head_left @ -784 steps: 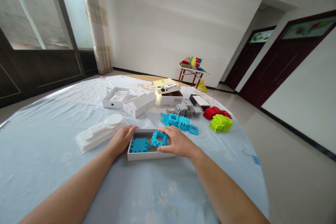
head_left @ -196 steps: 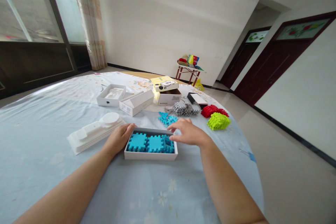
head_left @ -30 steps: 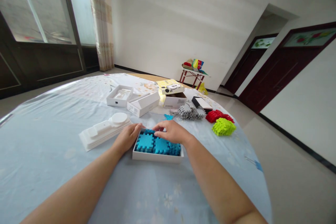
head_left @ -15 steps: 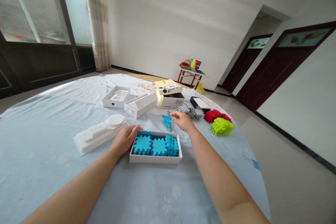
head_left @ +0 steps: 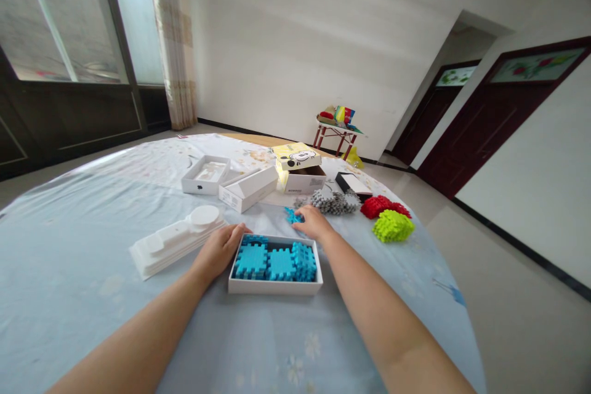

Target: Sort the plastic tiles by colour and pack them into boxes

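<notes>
A shallow white box (head_left: 276,287) in front of me is packed with blue interlocking tiles (head_left: 281,265), some lying flat and some on edge. My left hand (head_left: 224,249) is at the box's far left corner, its fingers closed on the rim. Beyond the box, my right hand (head_left: 313,223) reaches down to a small group of loose blue tiles (head_left: 292,215). Its thumb and fingers curl round them and hide part of the group; how many tiles they grip cannot be made out.
Grey tiles (head_left: 335,201), red tiles (head_left: 381,206) and lime-green tiles (head_left: 393,226) lie in piles at right. Behind stand an open white box (head_left: 206,175), a long white carton (head_left: 249,189), a yellow-lidded box (head_left: 298,157) and a black-and-white box (head_left: 353,184). A white plastic tray (head_left: 178,237) lies left.
My right hand has moved slightly left and nearer, from beside the loose blue tiles to closing round them. Less of those tiles shows now. My left hand stays at the box corner.
</notes>
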Available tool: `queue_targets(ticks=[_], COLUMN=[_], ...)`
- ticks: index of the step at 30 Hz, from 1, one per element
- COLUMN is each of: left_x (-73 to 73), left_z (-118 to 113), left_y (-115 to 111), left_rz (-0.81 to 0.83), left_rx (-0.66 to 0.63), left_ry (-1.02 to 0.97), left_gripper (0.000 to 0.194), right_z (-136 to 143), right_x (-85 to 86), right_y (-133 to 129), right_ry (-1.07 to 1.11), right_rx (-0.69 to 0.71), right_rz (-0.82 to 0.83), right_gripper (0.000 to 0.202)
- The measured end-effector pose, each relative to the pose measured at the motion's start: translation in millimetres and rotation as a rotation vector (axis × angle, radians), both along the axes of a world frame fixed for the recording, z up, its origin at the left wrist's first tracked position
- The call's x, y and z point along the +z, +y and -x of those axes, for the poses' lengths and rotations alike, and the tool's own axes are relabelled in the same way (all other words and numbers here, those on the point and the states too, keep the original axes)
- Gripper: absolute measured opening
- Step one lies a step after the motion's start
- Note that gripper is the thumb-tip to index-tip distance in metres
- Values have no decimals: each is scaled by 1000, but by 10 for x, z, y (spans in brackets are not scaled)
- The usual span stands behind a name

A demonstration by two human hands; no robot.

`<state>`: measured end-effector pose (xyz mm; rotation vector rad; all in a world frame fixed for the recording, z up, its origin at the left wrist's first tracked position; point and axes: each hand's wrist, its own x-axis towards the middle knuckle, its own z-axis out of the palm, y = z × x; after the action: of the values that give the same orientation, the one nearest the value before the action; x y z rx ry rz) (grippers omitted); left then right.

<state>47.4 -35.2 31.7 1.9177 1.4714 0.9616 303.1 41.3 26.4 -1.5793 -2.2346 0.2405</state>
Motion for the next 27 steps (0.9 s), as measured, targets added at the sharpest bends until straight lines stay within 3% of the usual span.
queue_targets(ticks=[9, 16, 27], left_x=[10, 9, -54], left_z=[-14, -13, 3], left_y=[-1, -13, 32], left_rz=[-20, 4, 14], left_rx=[-13, -11, 1], left_ry=[7, 14, 11], left_gripper=[57, 57, 54], right_z=[-325, -431, -666], right_x=[-67, -51, 2], right_y=[-327, -385, -401], right_ry=[357, 497, 721], right_rx=[61, 81, -78], right_rz=[115, 207, 386], right_gripper=[28, 29, 33])
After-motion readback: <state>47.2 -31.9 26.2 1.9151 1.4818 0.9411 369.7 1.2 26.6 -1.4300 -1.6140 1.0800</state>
